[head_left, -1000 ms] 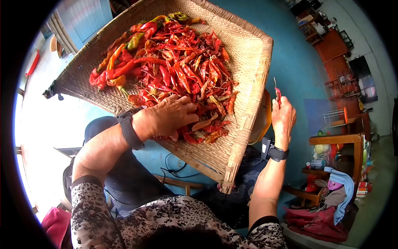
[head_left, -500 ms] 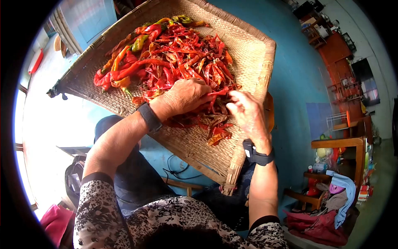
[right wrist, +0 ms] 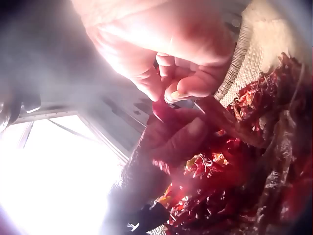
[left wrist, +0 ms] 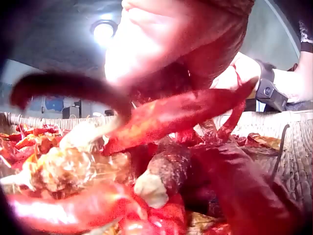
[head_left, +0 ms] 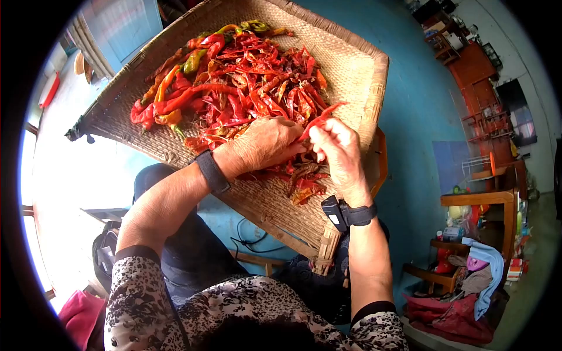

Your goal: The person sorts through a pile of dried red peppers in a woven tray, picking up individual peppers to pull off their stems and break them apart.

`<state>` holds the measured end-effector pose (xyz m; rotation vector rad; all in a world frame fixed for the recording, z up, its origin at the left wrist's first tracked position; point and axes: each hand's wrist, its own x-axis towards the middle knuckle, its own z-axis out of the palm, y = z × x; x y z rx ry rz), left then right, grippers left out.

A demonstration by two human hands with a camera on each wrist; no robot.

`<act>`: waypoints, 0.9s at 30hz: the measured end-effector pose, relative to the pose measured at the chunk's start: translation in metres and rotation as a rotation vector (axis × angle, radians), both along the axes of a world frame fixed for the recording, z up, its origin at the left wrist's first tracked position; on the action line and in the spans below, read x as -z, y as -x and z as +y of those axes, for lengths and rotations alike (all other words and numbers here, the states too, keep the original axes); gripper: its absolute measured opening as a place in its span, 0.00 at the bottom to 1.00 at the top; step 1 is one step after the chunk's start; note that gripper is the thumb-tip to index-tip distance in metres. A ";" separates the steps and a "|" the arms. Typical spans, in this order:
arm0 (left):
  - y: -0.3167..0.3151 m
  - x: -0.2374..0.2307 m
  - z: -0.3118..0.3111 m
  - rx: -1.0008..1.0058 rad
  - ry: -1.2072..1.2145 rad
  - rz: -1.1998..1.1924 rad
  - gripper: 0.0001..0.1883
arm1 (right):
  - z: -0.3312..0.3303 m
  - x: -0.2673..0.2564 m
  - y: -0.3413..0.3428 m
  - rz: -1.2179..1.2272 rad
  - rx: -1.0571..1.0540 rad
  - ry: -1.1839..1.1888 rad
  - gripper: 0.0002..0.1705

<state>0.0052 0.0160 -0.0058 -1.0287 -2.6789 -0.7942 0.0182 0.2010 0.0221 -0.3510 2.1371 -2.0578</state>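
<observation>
Centring a clock face on the woven tray (head_left: 357,76) in the head view, with twelve at the top, we find the red pepper (head_left: 329,113) being worked at about three o'clock, above the tray at the edge of the pile of dried peppers (head_left: 281,88). We judge the step in hand to be work on this single pepper, carried out between both hands.

The right hand (head_left: 342,155), between three and four o'clock, pinches it between thumb and fingertips. The left hand (head_left: 269,140), just below the clock's middle, appears to grip the pepper's lower-left end; its far fingers are hidden from above, though the right wrist view has the two hands meeting at the pepper. Whether they are pulling off a stalk, tearing the flesh or just turning it, we cannot tell.

Glossier, fresher-looking peppers (head_left: 175,104) lie at ten o'clock, away from both hands, and an orange dried pepper (head_left: 310,190) lies at five.

As we read it, the next move calls for the left hand to steady its end while the right keeps a close fingertip pinch; the skin looks thin and dry enough to split under a hard pull.
</observation>
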 end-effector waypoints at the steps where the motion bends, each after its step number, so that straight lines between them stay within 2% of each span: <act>1: 0.000 0.000 -0.002 -0.003 0.000 0.001 0.12 | 0.007 0.003 0.003 -0.022 0.001 0.066 0.07; 3: 0.002 0.001 -0.006 0.017 -0.036 0.024 0.11 | 0.017 -0.001 0.004 -0.009 -0.007 0.290 0.05; 5: 0.005 0.004 -0.009 0.023 -0.009 0.009 0.12 | 0.035 -0.003 0.010 0.037 0.009 0.408 0.06; 7: 0.004 0.002 -0.010 0.005 0.062 0.019 0.11 | 0.045 -0.017 0.009 0.099 0.190 0.505 0.06; 9: 0.006 0.006 -0.011 0.018 0.051 0.016 0.10 | 0.066 -0.022 0.013 0.199 0.360 0.440 0.07; 13: 0.006 0.003 -0.009 -0.018 -0.001 -0.013 0.08 | 0.111 -0.021 0.015 0.450 0.672 -0.205 0.11; 14: 0.005 0.000 -0.009 -0.021 -0.080 -0.002 0.09 | 0.125 -0.013 0.018 0.490 0.702 -0.313 0.12; 15: 0.004 -0.005 -0.008 -0.018 -0.081 -0.003 0.09 | 0.140 -0.004 0.020 0.489 0.704 -0.315 0.12; 17: 0.003 -0.016 -0.007 0.010 -0.351 -0.222 0.08 | 0.159 0.009 0.019 0.361 0.591 -0.641 0.09; 18: 0.003 -0.017 -0.007 0.017 -0.415 -0.270 0.08 | 0.149 0.000 0.009 0.334 0.645 -1.071 0.08; 19: 0.004 -0.016 -0.007 0.016 -0.415 -0.270 0.08 | 0.136 -0.007 0.002 0.291 0.631 -1.198 0.09; 21: 0.007 -0.012 -0.006 0.013 -0.500 -0.338 0.10 | 0.134 0.008 0.007 0.513 0.608 -1.144 0.11; 22: 0.007 -0.015 -0.006 0.018 -0.495 -0.394 0.10 | 0.122 0.003 0.007 0.568 0.525 -0.937 0.14; 25: 0.010 -0.005 -0.005 0.110 -0.599 -0.345 0.10 | 0.074 -0.006 0.000 0.387 0.250 -0.536 0.21; 27: 0.006 -0.011 -0.005 0.108 -0.560 -0.356 0.09 | 0.042 -0.014 -0.007 0.272 0.096 -0.447 0.24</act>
